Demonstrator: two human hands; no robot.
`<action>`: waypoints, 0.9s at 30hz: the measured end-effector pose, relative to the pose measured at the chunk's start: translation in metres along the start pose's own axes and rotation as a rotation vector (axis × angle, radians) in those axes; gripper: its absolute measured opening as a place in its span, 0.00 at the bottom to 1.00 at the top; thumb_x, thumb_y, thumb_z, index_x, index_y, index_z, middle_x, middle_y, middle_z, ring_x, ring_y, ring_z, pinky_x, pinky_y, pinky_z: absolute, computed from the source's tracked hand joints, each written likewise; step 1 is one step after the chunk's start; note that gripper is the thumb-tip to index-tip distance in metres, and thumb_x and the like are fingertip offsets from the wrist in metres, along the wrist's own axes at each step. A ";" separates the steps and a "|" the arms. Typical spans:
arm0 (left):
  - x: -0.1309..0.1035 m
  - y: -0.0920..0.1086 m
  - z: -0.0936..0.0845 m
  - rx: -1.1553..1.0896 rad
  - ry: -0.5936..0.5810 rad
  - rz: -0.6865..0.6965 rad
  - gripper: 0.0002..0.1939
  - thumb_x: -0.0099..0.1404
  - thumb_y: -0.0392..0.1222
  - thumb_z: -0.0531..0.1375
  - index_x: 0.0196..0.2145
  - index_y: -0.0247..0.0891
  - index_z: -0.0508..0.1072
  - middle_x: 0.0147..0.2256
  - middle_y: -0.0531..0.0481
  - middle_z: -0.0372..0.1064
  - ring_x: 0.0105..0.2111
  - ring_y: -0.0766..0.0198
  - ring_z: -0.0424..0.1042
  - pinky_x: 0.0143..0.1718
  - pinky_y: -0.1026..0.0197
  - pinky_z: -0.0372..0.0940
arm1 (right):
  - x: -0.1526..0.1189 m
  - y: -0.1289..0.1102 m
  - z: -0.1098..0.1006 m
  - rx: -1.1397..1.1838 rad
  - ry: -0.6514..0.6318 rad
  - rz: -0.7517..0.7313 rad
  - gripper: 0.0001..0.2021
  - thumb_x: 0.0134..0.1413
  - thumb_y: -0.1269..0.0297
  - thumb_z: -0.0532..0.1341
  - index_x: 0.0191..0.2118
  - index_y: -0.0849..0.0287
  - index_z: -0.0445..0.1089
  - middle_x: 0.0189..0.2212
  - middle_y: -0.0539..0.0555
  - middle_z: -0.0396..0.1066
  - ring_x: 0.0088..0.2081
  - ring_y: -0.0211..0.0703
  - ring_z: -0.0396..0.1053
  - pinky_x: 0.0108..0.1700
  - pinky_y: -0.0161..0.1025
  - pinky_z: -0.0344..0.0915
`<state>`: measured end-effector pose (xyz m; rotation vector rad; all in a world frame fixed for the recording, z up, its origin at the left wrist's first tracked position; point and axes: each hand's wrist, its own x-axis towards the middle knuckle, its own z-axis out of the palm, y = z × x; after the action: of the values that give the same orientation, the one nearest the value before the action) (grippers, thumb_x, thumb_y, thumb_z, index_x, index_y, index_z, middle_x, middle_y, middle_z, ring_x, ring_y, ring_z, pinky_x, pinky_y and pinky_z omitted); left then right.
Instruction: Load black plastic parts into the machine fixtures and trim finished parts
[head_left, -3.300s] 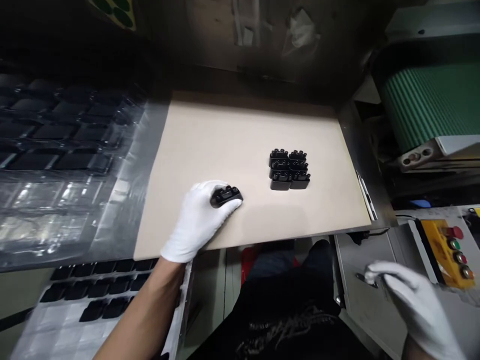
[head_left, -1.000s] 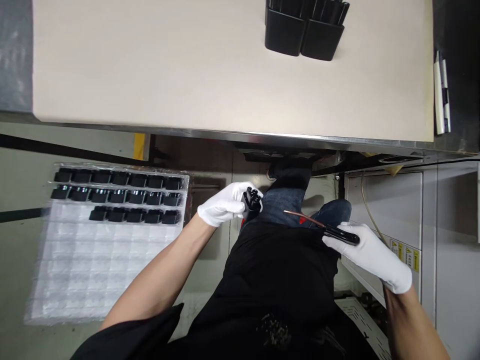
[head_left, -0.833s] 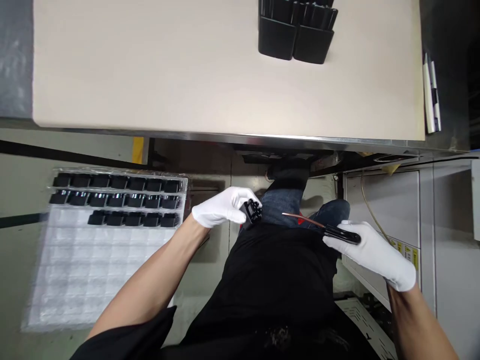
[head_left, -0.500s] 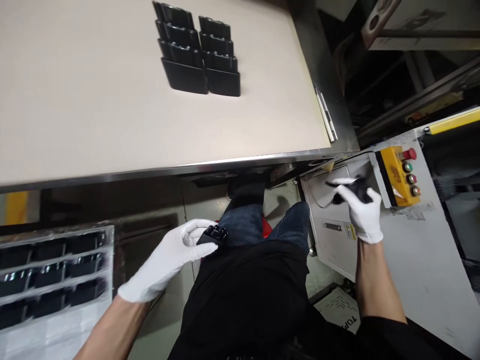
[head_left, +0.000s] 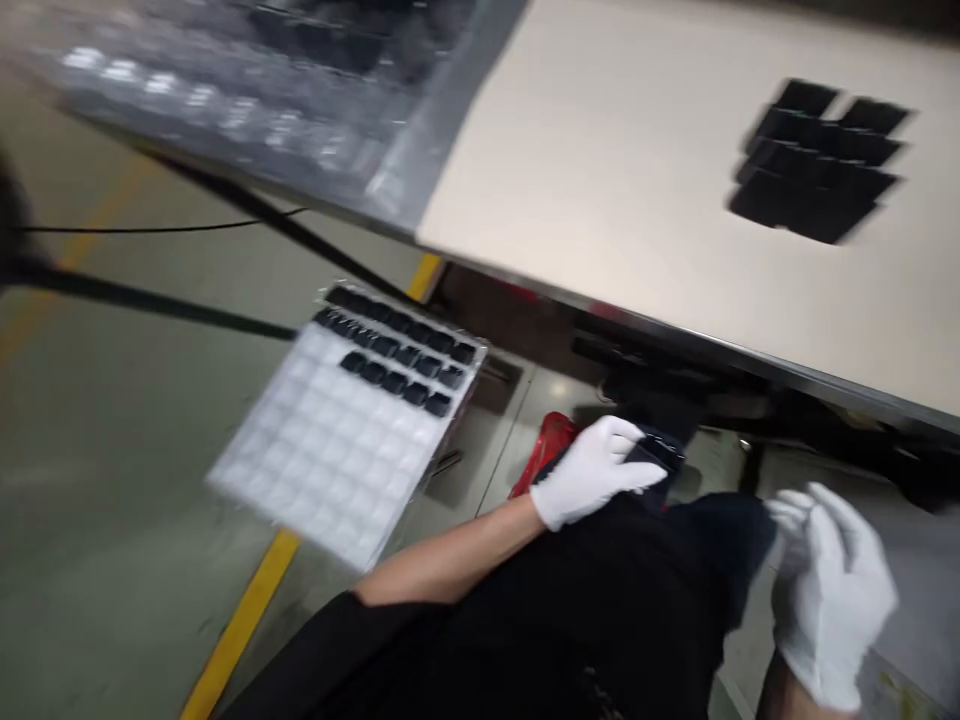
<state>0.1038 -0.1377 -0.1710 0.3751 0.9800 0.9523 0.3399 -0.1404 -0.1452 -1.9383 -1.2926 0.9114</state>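
Note:
My left hand (head_left: 589, 475), in a white glove, is closed with thumb and fingers on a glossy black plastic part (head_left: 666, 450) in front of my lap. The part's lower side merges with the dark clothing. My right hand (head_left: 836, 585), also gloved in white, is raised at the lower right with its fingers apart. Nothing shows in it. On the beige worktop (head_left: 600, 150), black plastic parts (head_left: 817, 170) stand grouped in two columns, blurred by motion. A white compartment tray (head_left: 315, 440) to the left carries rows of similar black parts (head_left: 397, 380).
A clear plastic tray (head_left: 225, 110) with dark pieces lies at the table's left end. The table's metal edge (head_left: 675, 345) runs across above my hands. Something red (head_left: 546, 452) stands beneath it. Yellow tape (head_left: 244, 620) marks the green floor.
The view has swung left, bringing the whole compartment tray into sight. My right hand, earlier around a black object by the yellow button box, has come back without it. My left hand keeps its part.

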 end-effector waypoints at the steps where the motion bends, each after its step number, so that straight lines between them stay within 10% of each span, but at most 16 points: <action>1: 0.002 -0.003 -0.003 -0.050 -0.005 0.018 0.31 0.49 0.46 0.80 0.42 0.37 0.68 0.33 0.48 0.75 0.28 0.63 0.74 0.33 0.59 0.68 | -0.011 -0.001 0.015 0.059 -0.089 0.031 0.28 0.68 0.41 0.59 0.63 0.54 0.70 0.53 0.65 0.79 0.46 0.57 0.80 0.53 0.58 0.76; 5: -0.004 -0.004 -0.016 -0.178 0.042 0.132 0.31 0.51 0.44 0.80 0.45 0.38 0.67 0.37 0.46 0.75 0.32 0.61 0.76 0.35 0.56 0.72 | -0.035 -0.022 0.080 0.214 -0.225 0.127 0.31 0.48 0.42 0.75 0.52 0.58 0.77 0.45 0.60 0.82 0.45 0.56 0.81 0.50 0.51 0.79; 15: -0.038 0.021 -0.085 0.028 0.275 0.306 0.23 0.60 0.48 0.75 0.50 0.38 0.78 0.48 0.39 0.78 0.43 0.57 0.77 0.47 0.54 0.72 | -0.011 -0.065 0.163 0.270 -0.558 0.083 0.25 0.45 0.49 0.79 0.46 0.57 0.80 0.43 0.57 0.82 0.42 0.52 0.79 0.47 0.46 0.78; 18: -0.055 0.047 -0.164 0.413 0.334 0.303 0.19 0.60 0.50 0.74 0.45 0.38 0.82 0.53 0.40 0.77 0.45 0.57 0.77 0.48 0.56 0.72 | -0.015 -0.065 0.174 0.289 -0.718 0.148 0.23 0.50 0.47 0.76 0.45 0.58 0.79 0.41 0.58 0.81 0.37 0.50 0.77 0.38 0.44 0.76; 22: -0.073 0.098 -0.332 0.747 1.174 0.113 0.18 0.70 0.43 0.62 0.52 0.28 0.76 0.54 0.33 0.74 0.52 0.51 0.73 0.56 0.52 0.68 | -0.017 -0.063 0.179 0.287 -0.767 0.196 0.18 0.55 0.48 0.74 0.37 0.58 0.77 0.33 0.54 0.76 0.34 0.45 0.71 0.38 0.41 0.71; 27: -0.082 0.122 -0.491 0.840 1.252 -0.150 0.27 0.57 0.37 0.69 0.53 0.23 0.74 0.43 0.35 0.75 0.48 0.47 0.73 0.57 0.48 0.63 | -0.011 -0.062 0.176 0.233 -0.778 0.233 0.16 0.59 0.49 0.71 0.33 0.57 0.74 0.30 0.51 0.70 0.33 0.42 0.66 0.40 0.39 0.66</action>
<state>-0.3852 -0.2015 -0.3107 0.3668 2.5357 0.5211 0.1620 -0.1090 -0.1918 -1.6132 -1.2789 1.9697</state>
